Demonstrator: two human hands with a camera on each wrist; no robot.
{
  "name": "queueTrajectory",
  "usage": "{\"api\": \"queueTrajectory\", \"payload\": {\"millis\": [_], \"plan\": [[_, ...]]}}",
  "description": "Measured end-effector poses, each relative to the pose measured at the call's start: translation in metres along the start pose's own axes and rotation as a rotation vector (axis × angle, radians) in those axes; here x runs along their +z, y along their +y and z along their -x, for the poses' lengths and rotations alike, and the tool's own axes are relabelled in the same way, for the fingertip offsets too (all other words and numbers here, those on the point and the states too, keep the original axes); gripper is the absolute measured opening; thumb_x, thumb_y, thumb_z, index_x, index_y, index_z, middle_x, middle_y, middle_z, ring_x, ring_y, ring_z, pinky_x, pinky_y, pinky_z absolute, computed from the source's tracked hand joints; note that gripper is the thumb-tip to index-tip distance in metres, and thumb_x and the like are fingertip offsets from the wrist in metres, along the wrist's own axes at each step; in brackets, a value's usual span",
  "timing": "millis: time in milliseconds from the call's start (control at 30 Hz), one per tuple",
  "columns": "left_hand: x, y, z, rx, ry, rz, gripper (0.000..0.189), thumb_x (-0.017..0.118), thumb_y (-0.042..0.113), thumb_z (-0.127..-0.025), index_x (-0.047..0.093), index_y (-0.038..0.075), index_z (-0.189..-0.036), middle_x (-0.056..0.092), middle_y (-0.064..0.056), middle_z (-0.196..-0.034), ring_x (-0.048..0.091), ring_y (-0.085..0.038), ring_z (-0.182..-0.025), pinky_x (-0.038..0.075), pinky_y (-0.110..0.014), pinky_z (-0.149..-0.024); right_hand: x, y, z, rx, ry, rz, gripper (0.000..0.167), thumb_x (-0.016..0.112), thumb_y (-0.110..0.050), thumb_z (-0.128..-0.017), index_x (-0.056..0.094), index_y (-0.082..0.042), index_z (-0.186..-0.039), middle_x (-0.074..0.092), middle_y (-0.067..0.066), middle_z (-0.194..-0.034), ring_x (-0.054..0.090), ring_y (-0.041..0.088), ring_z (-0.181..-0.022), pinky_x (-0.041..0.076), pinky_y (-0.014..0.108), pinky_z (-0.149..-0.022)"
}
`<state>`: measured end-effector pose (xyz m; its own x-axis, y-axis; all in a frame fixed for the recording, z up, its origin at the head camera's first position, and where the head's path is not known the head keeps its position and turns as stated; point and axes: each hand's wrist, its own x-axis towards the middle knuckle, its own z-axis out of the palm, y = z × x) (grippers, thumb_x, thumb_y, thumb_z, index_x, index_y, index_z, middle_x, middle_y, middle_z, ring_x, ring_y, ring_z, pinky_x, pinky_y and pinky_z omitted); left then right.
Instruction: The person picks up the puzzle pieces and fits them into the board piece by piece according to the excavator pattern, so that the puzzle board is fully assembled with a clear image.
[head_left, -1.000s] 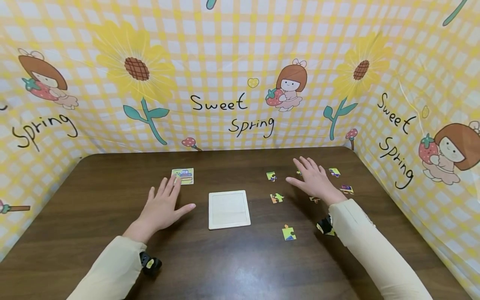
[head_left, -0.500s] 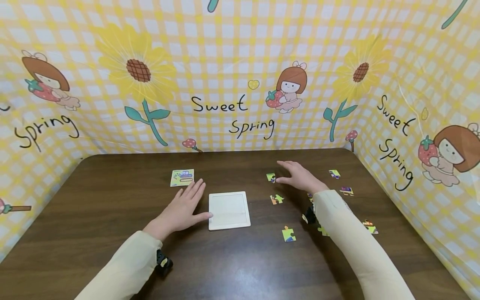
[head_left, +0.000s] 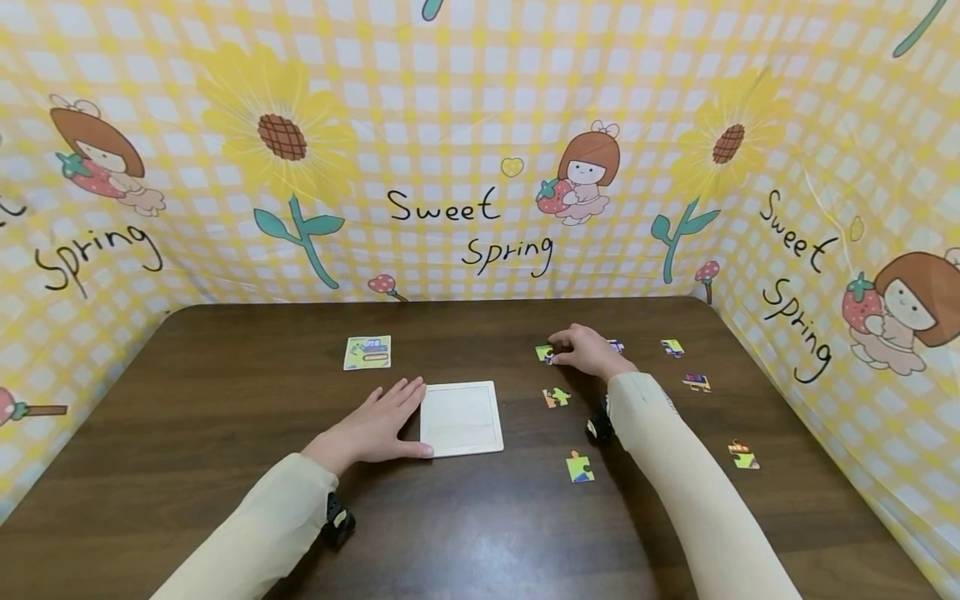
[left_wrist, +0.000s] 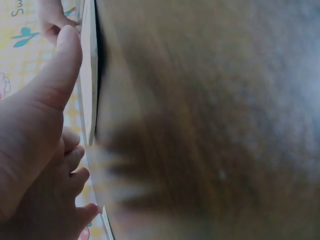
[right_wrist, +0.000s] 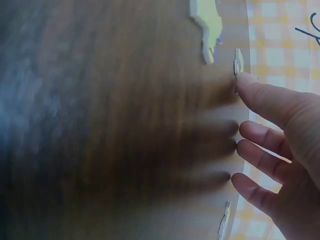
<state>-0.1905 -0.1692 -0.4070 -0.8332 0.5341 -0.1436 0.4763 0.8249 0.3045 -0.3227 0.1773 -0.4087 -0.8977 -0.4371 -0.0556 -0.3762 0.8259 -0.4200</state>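
My left hand [head_left: 378, 425] lies flat with spread fingers at the left edge of a square white puzzle tray [head_left: 461, 419]. Its thumb and fingertips touch the tray's rim; the left wrist view shows the thumb along the tray [left_wrist: 89, 75]. My right hand [head_left: 588, 352] reaches down at a jigsaw piece [head_left: 543, 354], green with dark markings. The thumb [right_wrist: 255, 92] meets that piece's edge in the right wrist view, while the other fingertips are bent toward the table, apart from the thumb. Nearer me lies a green-and-orange piece [head_left: 557, 397].
A picture card [head_left: 367, 352] lies at the back left. More jigsaw pieces lie rightward: a purple one [head_left: 697, 382], a yellow-and-blue one [head_left: 672, 348], a red-and-green one [head_left: 743, 455] and a green one [head_left: 580, 467]. A patterned cloth [head_left: 450, 150] borders the brown table [head_left: 187, 417].
My left hand has moved right from beside the card to the tray's left edge. My right hand has travelled left and down to the green piece, its fingers drawing closer together.
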Motion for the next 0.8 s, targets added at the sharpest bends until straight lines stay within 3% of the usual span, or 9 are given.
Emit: {"api": "queueTrajectory", "payload": {"millis": [500,800], "plan": [[-0.001,0.003,-0.001,-0.01,-0.044,0.001,0.093,0.057,0.057,-0.082,0.024,-0.005,-0.142,0.019,-0.021,-0.148,0.012,-0.039,-0.135,0.01,-0.059,-0.103,-0.001,-0.004,-0.002,0.017,0.019,0.056,0.03,0.066,-0.018,-0.086,0.065,-0.005,-0.113,0.053,0.008,-0.094,0.048,0.022,-0.081,0.042,0.038,-0.072],[0.001,0.003,-0.002,0.005,-0.049,-0.011,0.093,0.058,0.056,-0.083,0.022,-0.007,-0.142,0.016,-0.022,-0.148,0.014,-0.037,-0.135,0.011,-0.055,-0.105,-0.004,-0.015,0.0,0.009,0.03,0.042,0.029,0.066,-0.019,-0.087,0.064,-0.006,-0.112,0.057,0.008,-0.101,0.054,0.023,-0.092,0.044,0.04,-0.08]]}}
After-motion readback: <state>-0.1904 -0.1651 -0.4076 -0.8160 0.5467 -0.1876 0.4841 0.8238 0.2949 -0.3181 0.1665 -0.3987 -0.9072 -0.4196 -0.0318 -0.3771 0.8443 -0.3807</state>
